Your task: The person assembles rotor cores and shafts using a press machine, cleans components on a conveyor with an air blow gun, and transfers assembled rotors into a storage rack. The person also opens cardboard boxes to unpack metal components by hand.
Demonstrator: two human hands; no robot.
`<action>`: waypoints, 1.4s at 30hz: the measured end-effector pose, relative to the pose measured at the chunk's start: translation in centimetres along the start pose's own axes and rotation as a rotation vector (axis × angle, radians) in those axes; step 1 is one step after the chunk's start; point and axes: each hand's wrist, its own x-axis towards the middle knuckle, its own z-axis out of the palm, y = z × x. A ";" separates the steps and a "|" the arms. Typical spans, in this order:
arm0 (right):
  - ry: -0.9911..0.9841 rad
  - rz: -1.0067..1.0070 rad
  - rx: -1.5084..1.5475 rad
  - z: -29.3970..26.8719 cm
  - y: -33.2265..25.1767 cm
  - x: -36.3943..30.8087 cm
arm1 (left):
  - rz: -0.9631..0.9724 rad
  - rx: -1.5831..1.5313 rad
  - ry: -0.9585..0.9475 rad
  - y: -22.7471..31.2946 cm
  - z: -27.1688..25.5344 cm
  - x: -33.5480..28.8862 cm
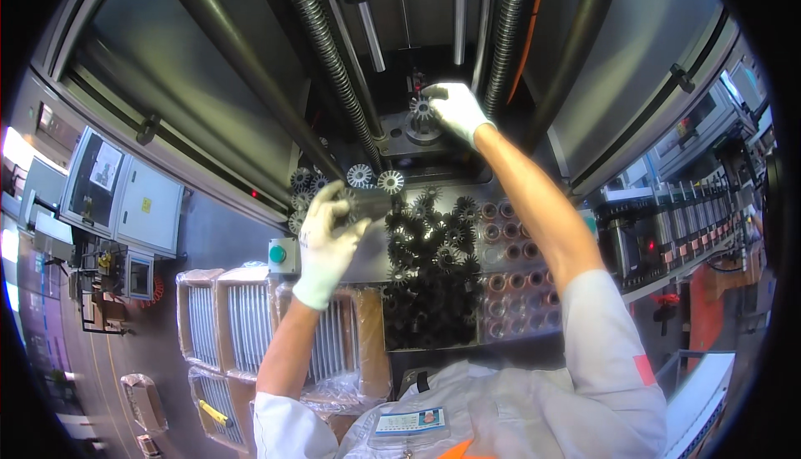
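My left hand point(324, 246), in a white glove, is curled round a dark cylindrical slotted metal core point(365, 204) just above the worktop. Farther off, my right hand point(459, 110), also gloved, grips a toothed metal core point(421, 108) from its right side, fingers over its far edge. That core sits at a round steel fixture point(424, 132) on the press bed. Beside the left hand stand more slotted cores point(390, 181), some with bright toothed end faces. The underside of my right fingers is hidden.
Dark toothed parts point(430, 250) heap on the worktop, next to a clear tray of copper-coloured rings point(496, 282). A green button box point(283, 255) is at the left edge. Steel columns point(242, 58) flank the press. Boxes of shafts point(250, 317) stand lower left.
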 end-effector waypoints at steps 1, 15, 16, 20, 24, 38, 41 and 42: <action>0.114 -0.086 -0.091 0.3 -0.6 -0.8 | 0.110 0.080 0.045 0.8 0.3 1.5; -0.572 -0.280 -0.493 1.2 2.4 -21.5 | 0.432 0.217 -0.124 1.2 8.4 18.2; -0.512 -0.424 -0.539 2.0 3.6 -21.9 | 0.433 0.219 -0.204 1.3 8.2 19.2; -0.550 -0.463 -0.503 2.6 5.3 -22.0 | 0.294 0.360 -0.283 2.6 9.2 21.2; -0.518 -0.443 -0.541 2.2 5.0 -23.0 | 0.284 0.500 -0.404 -1.3 12.0 19.4; -0.464 -0.085 0.139 -4.1 2.1 -22.6 | -0.399 0.525 -0.670 -1.0 -5.3 -1.3; -0.449 -0.172 0.179 -2.9 1.1 -21.3 | -0.745 0.520 -0.644 -8.1 -7.1 -14.0; -0.453 -0.172 0.172 -2.1 0.7 -20.9 | -0.770 0.531 -0.607 -10.2 -6.4 -17.2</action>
